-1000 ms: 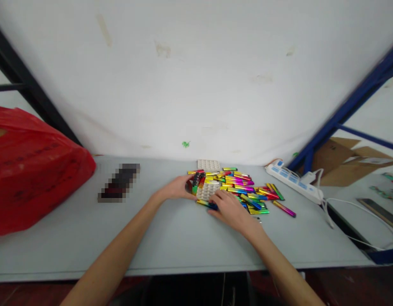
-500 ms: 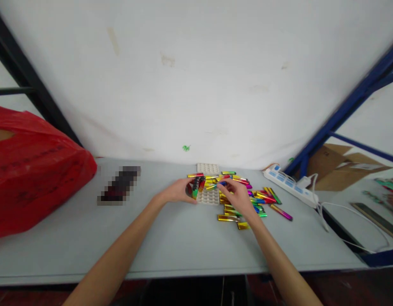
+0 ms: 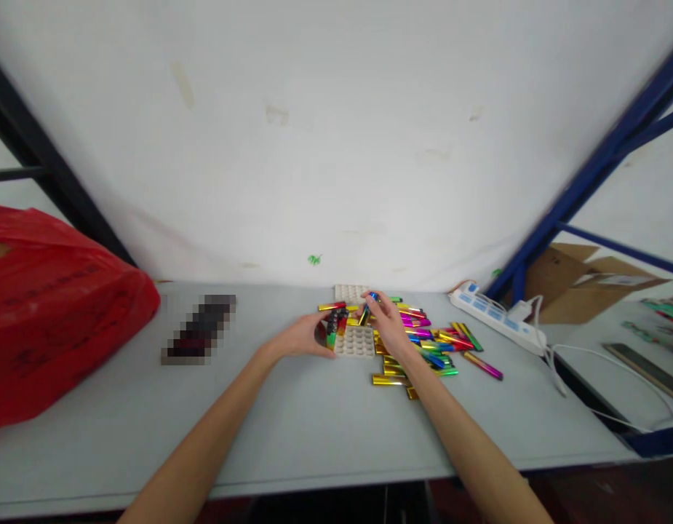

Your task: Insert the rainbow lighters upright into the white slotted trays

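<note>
My left hand is closed around a bundle of slim shiny tubes in red, green and yellow, their dark ends upward. The bundle is at the left edge of a pale tray with rows of round hollows. Pinched in the fingers of my right hand is one shiny tube, blue at the top and gold lower down, tilted just right of the bundle. A loose pile of such metallic tubes lies under and beside my right forearm. A second pale hollowed tray stands behind, by the wall.
A white power strip with a plug and cable runs along the right, near a blue metal frame and a cardboard box. A red plastic bag fills the left side. A blurred-out dark object lies nearer the middle.
My right hand has moved left and slightly back, bringing its tube close to the bundle and turning it more upright. My left hand keeps its hold. The view has shifted slightly.
</note>
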Demonstrator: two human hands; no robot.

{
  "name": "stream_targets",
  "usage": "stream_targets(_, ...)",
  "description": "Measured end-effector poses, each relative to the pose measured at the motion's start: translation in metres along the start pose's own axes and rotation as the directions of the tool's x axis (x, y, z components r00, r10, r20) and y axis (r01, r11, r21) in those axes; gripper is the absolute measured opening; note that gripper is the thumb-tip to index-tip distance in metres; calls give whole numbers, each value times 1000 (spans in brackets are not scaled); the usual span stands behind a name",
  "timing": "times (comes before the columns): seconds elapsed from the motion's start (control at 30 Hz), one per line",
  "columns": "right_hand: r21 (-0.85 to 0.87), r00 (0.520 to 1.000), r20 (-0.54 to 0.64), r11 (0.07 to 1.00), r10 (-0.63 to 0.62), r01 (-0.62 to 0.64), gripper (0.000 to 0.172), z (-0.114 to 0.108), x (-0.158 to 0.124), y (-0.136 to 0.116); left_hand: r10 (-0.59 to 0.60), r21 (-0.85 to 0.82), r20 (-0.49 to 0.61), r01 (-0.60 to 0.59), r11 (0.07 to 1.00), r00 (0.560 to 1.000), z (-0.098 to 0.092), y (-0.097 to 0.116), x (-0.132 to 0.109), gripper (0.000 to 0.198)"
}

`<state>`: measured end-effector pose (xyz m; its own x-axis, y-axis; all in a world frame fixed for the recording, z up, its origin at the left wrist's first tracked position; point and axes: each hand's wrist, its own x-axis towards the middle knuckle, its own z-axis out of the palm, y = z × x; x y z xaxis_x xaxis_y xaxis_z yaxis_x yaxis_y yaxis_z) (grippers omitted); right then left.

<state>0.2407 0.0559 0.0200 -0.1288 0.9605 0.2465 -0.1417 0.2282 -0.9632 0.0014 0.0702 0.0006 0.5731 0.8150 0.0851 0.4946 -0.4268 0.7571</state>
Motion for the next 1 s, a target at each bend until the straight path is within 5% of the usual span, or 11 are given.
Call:
stream_targets(0.37,-275,983,18,946,181,-169,65,16,-15,11,-15,46,9,14,999,1000,-1,-3,0,92)
stream_targets(0.5,-397,981,-110,898,159,-190,65,17,-15,13,-18,52,11,17,998,1000,-2,0,-1,95)
stream_targets(0.63,-471,986,-104,867,130,-164,56,18,-16,15,-41,63,30,39,997,999,-5,6,-1,90)
stream_targets(1.0,-386,991,-85,914,104,-129,69,17,-19,4,-20,6,18,20,1000,1000,-3,-1,-1,96)
